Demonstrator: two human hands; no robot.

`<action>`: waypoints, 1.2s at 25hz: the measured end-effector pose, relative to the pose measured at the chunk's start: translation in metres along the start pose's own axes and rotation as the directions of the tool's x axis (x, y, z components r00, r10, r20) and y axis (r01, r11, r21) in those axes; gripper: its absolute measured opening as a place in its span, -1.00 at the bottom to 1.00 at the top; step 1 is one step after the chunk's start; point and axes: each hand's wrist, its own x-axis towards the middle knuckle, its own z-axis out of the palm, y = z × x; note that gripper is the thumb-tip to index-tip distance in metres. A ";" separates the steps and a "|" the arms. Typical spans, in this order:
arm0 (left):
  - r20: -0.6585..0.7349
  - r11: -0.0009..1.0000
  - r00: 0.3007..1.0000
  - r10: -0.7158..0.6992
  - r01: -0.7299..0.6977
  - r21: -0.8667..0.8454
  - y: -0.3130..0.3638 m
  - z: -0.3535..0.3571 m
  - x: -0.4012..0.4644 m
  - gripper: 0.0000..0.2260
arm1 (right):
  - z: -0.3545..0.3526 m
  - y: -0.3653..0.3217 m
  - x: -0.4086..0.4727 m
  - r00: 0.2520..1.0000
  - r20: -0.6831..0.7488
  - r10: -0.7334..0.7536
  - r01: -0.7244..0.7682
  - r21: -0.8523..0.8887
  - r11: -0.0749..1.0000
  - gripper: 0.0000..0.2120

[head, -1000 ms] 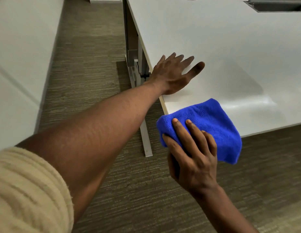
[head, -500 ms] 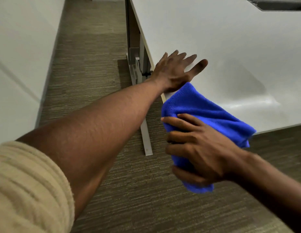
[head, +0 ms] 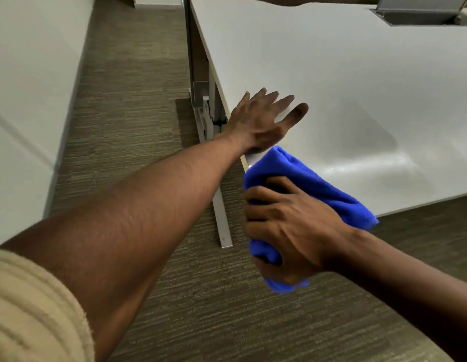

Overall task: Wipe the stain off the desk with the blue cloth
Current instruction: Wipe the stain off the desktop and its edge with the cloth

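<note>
Even indoor light, desk (head: 331, 74) glare, wide-angle distortion

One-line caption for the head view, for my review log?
Left hand flat on the white desk corner; right hand grips the blue cloth at the desk's near edge.

Blue cloth (head: 313, 178) fuzzy microfibre; desk (head: 331, 74) smooth white laminate w/ slight sheen; carpet (head: 128, 100) rough, matt.

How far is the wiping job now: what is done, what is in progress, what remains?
Done: the right hand grips the blue cloth. In hand: the cloth is at the near corner of the desk, beside the left hand, which rests flat there. Left: the wiping itself; no stain can be made out.
</note>
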 end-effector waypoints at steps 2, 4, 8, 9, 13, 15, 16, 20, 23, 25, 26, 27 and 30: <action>-0.008 1.000 1.000 -0.002 0.002 -0.028 -0.001 0.000 -0.001 -0.26 | -0.003 0.015 -0.005 0.998 0.051 -0.036 0.034 0.048 0.998 -0.68; -0.009 1.000 1.000 -0.008 0.008 -0.030 -0.001 0.001 -0.001 -0.26 | -0.013 0.032 -0.003 0.992 0.121 0.038 -0.050 0.097 0.994 -0.49; -0.024 1.000 1.000 -0.002 0.002 -0.015 0.000 0.000 0.001 -0.29 | -0.015 0.029 0.009 0.978 0.134 0.159 -0.164 0.032 0.986 -0.47; -0.021 1.000 1.000 -0.004 0.004 -0.011 0.001 0.000 0.000 -0.29 | -0.012 0.021 0.008 0.985 0.097 0.142 -0.143 -0.001 0.990 -0.53; -0.019 1.000 1.000 0.015 -0.015 0.009 0.001 -0.001 -0.003 -0.24 | 0.009 0.005 -0.025 0.998 -0.045 0.038 -0.040 -0.037 0.999 -0.61; -0.026 1.000 1.000 0.015 -0.015 0.003 0.001 -0.001 -0.003 -0.26 | 0.020 0.011 -0.048 0.987 -0.135 0.092 -0.105 -0.091 0.990 -0.50; -0.026 1.000 1.000 0.008 -0.008 -0.001 0.001 0.000 -0.003 -0.27 | 0.026 0.012 -0.056 0.961 -0.215 0.172 -0.200 -0.117 0.973 -0.45; -0.029 1.000 1.000 0.006 -0.006 -0.003 0.001 0.000 -0.004 -0.29 | 0.047 -0.018 -0.044 0.669 -0.508 0.543 -0.632 -0.005 0.775 -0.37; -0.019 1.000 1.000 0.000 0.000 0.003 0.002 0.000 -0.004 -0.28 | 0.055 -0.057 -0.012 0.573 -0.527 0.628 -0.699 0.086 0.710 -0.23; -0.010 1.000 1.000 0.002 -0.002 0.006 0.003 0.000 -0.004 -0.27 | 0.051 -0.072 0.007 0.555 -0.514 0.654 -0.702 0.133 0.700 -0.22; -0.012 1.000 1.000 0.006 -0.006 0.005 0.003 -0.001 -0.004 -0.26 | 0.047 -0.074 0.012 0.543 -0.497 0.677 -0.703 0.172 0.690 -0.26; -0.016 1.000 1.000 0.009 -0.009 0.005 0.002 -0.001 -0.004 -0.24 | 0.045 -0.074 0.014 0.537 -0.479 0.695 -0.695 0.215 0.686 -0.31; -0.017 1.000 1.000 0.012 -0.012 0.007 0.002 -0.001 -0.004 -0.21 | 0.051 -0.068 -0.011 0.624 -0.465 0.628 -0.602 0.227 0.766 -0.57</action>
